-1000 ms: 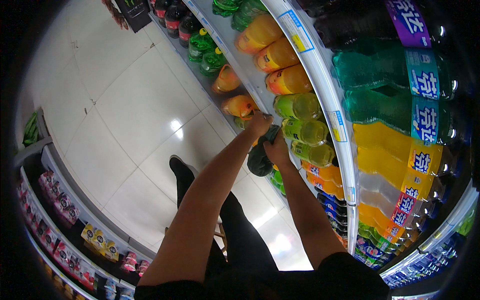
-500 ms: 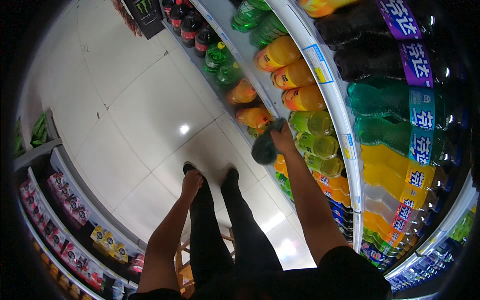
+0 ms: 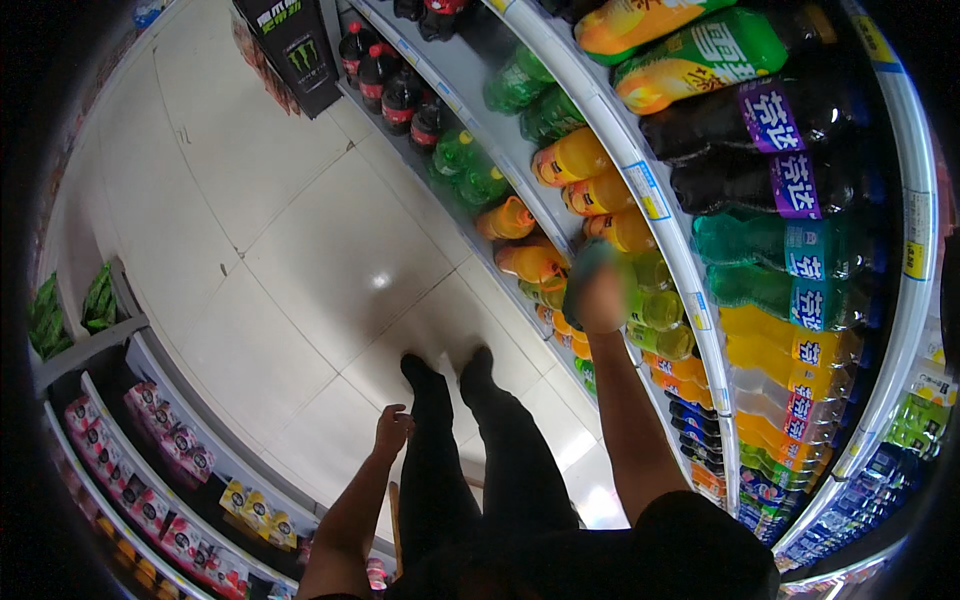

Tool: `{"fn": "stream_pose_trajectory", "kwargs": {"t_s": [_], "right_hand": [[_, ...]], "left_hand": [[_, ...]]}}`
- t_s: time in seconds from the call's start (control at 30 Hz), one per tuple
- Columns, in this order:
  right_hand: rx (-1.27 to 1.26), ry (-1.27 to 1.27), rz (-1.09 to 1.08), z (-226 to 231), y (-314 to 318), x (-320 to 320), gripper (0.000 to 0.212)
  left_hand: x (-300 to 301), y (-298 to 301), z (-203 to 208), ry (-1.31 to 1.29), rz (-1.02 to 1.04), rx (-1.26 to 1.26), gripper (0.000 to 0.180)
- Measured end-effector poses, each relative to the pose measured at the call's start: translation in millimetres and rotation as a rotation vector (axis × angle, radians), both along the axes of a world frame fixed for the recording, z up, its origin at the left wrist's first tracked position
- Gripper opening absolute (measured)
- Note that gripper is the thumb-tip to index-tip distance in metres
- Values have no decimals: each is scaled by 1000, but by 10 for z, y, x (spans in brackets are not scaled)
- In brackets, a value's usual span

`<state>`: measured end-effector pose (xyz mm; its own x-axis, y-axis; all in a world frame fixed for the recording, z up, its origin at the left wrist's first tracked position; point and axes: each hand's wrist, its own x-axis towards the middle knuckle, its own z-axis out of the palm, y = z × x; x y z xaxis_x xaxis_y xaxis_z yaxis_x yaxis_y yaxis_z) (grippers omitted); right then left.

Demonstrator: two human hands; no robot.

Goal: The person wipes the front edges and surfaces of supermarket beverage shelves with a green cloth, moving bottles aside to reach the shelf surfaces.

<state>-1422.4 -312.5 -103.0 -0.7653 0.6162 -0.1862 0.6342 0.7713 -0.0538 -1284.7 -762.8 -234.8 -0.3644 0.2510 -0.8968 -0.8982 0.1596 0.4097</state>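
My right hand, smeared by motion, is closed on a dark grey-green cloth. It is over the front edge of a drinks shelf, beside orange bottles and yellow-green bottles. Whether the cloth touches the shelf edge I cannot tell. Beside my left leg hangs my left hand, holding nothing, its fingers loosely bent and apart.
Higher shelf tiers at right hold large purple-labelled dark bottles, teal bottles and yellow bottles. Cola bottles stand low near a black display box. At left is a shelf of pink packs. White tiles lie between.
My right hand has moved slightly right and down in view with the cloth. My left hand has dropped lower, its fingers looser. The whole view has shifted, with more of the upper shelf showing.
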Motion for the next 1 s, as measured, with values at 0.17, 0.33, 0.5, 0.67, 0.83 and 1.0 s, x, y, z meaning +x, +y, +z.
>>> {"fn": "stream_pose_trajectory", "kwargs": {"t_s": [0.17,0.33,0.5,0.67,0.83,1.0], "right_hand": [[-177,-206,-131,-356,165,-261,56],[-265,-208,-24,480,-334,-1125,51],[-283,-132,36,-295,34,-989,50],[-196,-339,-38,-156,-57,-865,62],[-252,-280,-152,66,-270,-1471,52],[-172,-213,45,413,-232,-1041,60]], "left_hand": [[-381,29,167,31,98,-19,33],[-542,47,258,64,-46,-173,33],[-1054,460,517,152,-75,-66,29],[-1261,587,486,123,72,11,27],[-1362,546,368,21,41,11,30],[-1505,322,395,131,-24,18,30]]}}
